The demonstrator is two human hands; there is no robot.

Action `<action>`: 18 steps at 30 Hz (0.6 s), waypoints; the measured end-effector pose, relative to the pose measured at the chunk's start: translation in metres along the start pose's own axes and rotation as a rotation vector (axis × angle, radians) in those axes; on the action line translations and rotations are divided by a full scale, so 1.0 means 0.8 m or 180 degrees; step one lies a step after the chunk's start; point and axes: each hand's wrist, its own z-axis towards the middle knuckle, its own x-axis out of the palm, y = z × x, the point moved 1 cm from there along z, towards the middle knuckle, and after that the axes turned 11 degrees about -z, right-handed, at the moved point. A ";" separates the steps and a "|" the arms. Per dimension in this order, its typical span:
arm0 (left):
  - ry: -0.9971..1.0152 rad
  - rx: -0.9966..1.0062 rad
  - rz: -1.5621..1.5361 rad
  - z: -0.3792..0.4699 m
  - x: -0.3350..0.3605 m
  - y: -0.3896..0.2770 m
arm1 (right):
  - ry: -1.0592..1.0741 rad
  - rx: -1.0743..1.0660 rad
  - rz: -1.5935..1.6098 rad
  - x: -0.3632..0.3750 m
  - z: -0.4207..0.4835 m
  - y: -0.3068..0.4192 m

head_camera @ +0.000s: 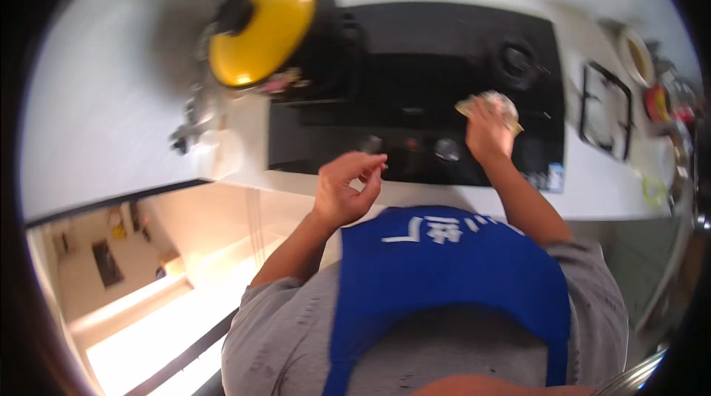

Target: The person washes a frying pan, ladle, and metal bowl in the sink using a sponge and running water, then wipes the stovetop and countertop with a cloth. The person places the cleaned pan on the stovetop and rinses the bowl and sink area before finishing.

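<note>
My right hand (490, 132) presses a crumpled, pale yellowish cloth (497, 104) onto the black glass top of a gas hob (411, 79), just in front of the right burner (516, 62). Above the hob's front edge, near the left control knob (372, 144), my left hand (351, 185) is raised with curled fingers. Thumb and fingertips come close together, and no held thing can be made out between them. A second round knob (447, 149) lies between the hands. The picture is somewhat blurred.
A dark pot with a yellow lid (272, 29) stands at the hob's left. A black pan support (605, 110) lies on the white counter (597, 190) to the right. Bowls and packages crowd the far right; the counter's front edge runs before my blue apron (450, 285).
</note>
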 end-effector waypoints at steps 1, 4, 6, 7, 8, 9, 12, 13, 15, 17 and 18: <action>-0.0506 0.0423 0.0382 0.009 -0.035 -0.017 | -0.0018 -0.0108 -0.0020 -0.005 -0.003 0.005; -0.1801 0.1236 0.1927 0.065 -0.162 -0.054 | -0.0218 -0.0023 0.0158 -0.011 0.000 0.014; -0.1713 0.1288 0.2732 0.126 -0.222 -0.065 | -0.0187 0.0006 0.0468 -0.011 0.001 0.009; -0.1566 0.1390 0.3120 0.157 -0.239 -0.065 | -0.0025 0.0144 0.0600 -0.010 0.001 0.006; -0.1375 0.1279 0.3364 0.183 -0.248 -0.062 | -0.0144 0.0055 0.0576 -0.010 0.000 0.003; -0.1183 0.1050 0.3591 0.201 -0.255 -0.058 | -0.0103 0.0051 0.0519 -0.009 0.001 0.001; -0.0521 -0.0095 0.3610 0.237 -0.271 -0.045 | 0.0029 0.0087 0.0479 -0.006 0.000 -0.002; -0.0383 -0.0090 0.3579 0.243 -0.273 -0.042 | 0.0076 0.0109 0.0495 -0.006 0.000 -0.002; -0.0134 -0.0129 0.3507 0.250 -0.279 -0.036 | 0.0061 0.0111 0.0405 -0.006 0.000 0.000; 0.0047 0.0076 0.3287 0.257 -0.288 -0.032 | 0.0108 0.0166 0.0422 -0.007 0.000 0.001; 0.0125 0.0114 0.3193 0.260 -0.292 -0.031 | 0.0025 0.0109 0.0401 -0.007 0.000 0.001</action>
